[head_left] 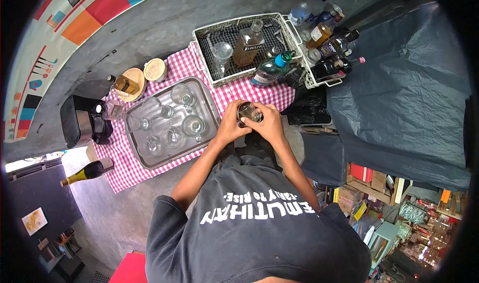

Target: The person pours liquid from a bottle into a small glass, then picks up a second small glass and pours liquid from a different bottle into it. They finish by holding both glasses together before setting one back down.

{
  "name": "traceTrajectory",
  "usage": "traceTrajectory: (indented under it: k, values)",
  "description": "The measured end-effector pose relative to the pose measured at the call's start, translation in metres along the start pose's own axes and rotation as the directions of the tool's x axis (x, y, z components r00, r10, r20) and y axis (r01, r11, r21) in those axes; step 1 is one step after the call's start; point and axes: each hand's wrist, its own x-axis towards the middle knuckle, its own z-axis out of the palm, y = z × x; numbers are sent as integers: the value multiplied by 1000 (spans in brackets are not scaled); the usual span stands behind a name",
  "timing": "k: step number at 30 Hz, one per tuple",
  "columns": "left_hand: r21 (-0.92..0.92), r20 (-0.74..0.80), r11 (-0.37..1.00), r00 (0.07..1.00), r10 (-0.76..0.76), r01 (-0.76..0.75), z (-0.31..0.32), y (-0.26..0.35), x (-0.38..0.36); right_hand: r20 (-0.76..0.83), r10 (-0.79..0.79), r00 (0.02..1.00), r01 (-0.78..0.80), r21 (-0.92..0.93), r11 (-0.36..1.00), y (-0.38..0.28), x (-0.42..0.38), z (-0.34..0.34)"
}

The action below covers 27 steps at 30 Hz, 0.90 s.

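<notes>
Both hands are wrapped around a clear drinking glass in front of my body, seen from above into its round mouth. My left hand grips its left side, and my right hand closes on the right side, thumbs meeting near the rim. To the left, a grey metal tray carries several clear glasses, among them a mug and a stemmed glass. Just beyond my hands, a green bottle with a blue cap leans at the front edge of a white wire basket.
A red checkered cloth lies beneath the tray. Inside the basket stand a square bottle and a glass. Several bottles crowd a second rack. A coffee machine and a dark bottle flank the tray's left end.
</notes>
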Motion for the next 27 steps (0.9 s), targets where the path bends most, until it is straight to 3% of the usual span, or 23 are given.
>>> traceTrajectory:
  k: [11, 22, 27]
  values:
    - [-21, -8, 999, 1000, -27, 27, -1, 1, 1, 80, 22, 997, -20, -22, 1000, -7, 10, -7]
    - [-62, -41, 995, 996, -82, 79, 1, -1, 1, 226, 112, 968, -67, -198, 978, -22, 21, -22]
    - [-64, -48, 993, 994, -98, 95, -1, -3, 0, 220, 114, 969, -76, -173, 982, -16, 18, -22]
